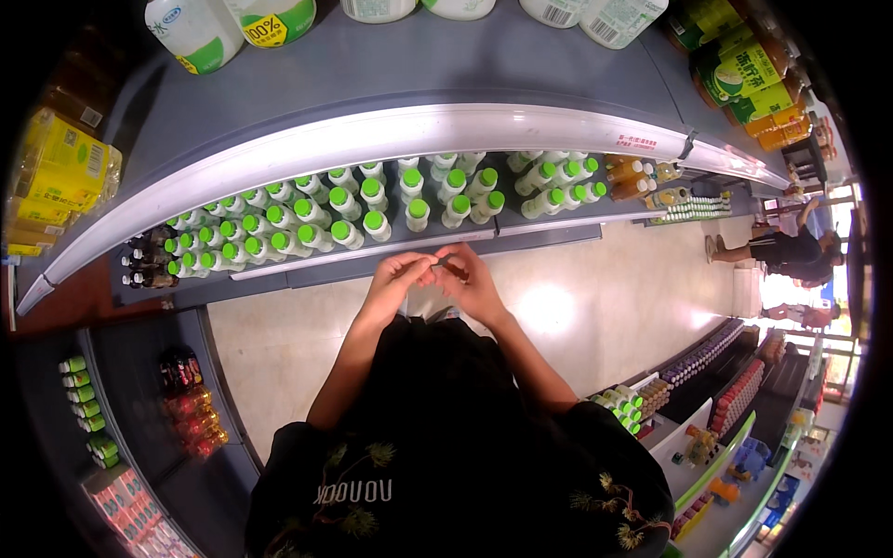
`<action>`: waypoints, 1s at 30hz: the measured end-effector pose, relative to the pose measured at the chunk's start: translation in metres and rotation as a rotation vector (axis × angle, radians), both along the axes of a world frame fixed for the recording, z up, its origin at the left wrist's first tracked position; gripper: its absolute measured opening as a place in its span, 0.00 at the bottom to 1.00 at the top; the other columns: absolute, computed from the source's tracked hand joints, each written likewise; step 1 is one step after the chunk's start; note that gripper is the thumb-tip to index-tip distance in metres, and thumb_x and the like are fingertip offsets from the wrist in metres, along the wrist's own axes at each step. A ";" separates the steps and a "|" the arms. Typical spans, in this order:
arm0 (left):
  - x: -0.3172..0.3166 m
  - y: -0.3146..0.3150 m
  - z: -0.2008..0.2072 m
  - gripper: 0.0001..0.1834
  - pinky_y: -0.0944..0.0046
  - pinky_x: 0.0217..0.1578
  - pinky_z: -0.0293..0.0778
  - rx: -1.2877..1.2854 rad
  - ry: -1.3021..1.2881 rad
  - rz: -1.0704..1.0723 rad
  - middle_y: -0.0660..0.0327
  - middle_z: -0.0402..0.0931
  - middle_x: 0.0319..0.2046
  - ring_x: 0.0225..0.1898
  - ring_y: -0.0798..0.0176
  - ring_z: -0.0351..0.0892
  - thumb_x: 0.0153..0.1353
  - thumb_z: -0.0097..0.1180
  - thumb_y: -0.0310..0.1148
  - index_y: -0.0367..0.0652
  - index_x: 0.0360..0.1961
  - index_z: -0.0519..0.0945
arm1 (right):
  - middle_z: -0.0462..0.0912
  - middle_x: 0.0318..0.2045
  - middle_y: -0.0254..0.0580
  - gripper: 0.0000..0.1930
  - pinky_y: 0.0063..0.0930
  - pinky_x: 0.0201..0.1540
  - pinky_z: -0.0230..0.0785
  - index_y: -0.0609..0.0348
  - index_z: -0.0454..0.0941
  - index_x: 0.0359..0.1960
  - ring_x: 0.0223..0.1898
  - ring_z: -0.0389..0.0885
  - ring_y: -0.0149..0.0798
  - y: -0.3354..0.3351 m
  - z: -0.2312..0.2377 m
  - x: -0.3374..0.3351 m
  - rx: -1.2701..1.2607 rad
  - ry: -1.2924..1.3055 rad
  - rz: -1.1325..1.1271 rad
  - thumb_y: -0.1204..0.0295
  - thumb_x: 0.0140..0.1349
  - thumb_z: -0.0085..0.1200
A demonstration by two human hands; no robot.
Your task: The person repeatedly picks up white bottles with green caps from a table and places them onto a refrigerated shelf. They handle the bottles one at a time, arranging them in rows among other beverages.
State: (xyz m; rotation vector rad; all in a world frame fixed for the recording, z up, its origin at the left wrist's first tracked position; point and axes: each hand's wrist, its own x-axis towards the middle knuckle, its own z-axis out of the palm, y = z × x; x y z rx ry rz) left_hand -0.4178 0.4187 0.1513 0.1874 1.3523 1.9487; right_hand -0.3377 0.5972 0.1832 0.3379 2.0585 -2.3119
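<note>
In front of the lower shelf (549, 244), a small dark thing (445, 261) sits between my two hands, too small for me to identify. The upper shelf's pale edge (446, 123) hides the back rows beneath it, and the large white bottles (274, 19) above are cut off by the frame.

My right hand (473, 284) has thumb and fingertips closed on the dark thing; my left hand (395, 284) has its thumb and forefinger nearly together at the thing's other end, though I can't tell whether they grip it.

Green-capped bottles (377, 226) look whitish; beside them, clear bottles (629, 177) hold amber liquid.
</note>
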 end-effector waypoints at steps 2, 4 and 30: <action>-0.008 0.003 -0.005 0.13 0.67 0.43 0.77 -0.026 0.041 -0.011 0.60 0.87 0.35 0.37 0.70 0.83 0.76 0.62 0.35 0.35 0.49 0.88 | 0.85 0.34 0.34 0.13 0.25 0.34 0.74 0.59 0.74 0.56 0.34 0.82 0.25 0.014 -0.018 -0.004 0.111 0.027 0.044 0.77 0.73 0.57; -0.013 0.002 -0.019 0.10 0.67 0.41 0.79 -0.038 0.046 0.016 0.59 0.87 0.35 0.36 0.69 0.84 0.75 0.64 0.34 0.37 0.44 0.85 | 0.87 0.34 0.37 0.14 0.28 0.35 0.75 0.58 0.74 0.57 0.33 0.84 0.28 0.021 -0.036 -0.004 0.216 0.000 0.101 0.75 0.73 0.59; -0.069 0.072 -0.093 0.09 0.69 0.31 0.78 -0.256 0.115 -0.735 0.55 0.90 0.37 0.28 0.67 0.87 0.71 0.67 0.33 0.36 0.40 0.86 | 0.89 0.38 0.53 0.14 0.47 0.48 0.80 0.57 0.84 0.52 0.40 0.88 0.54 -0.039 -0.079 0.078 0.492 -0.253 -0.288 0.71 0.67 0.55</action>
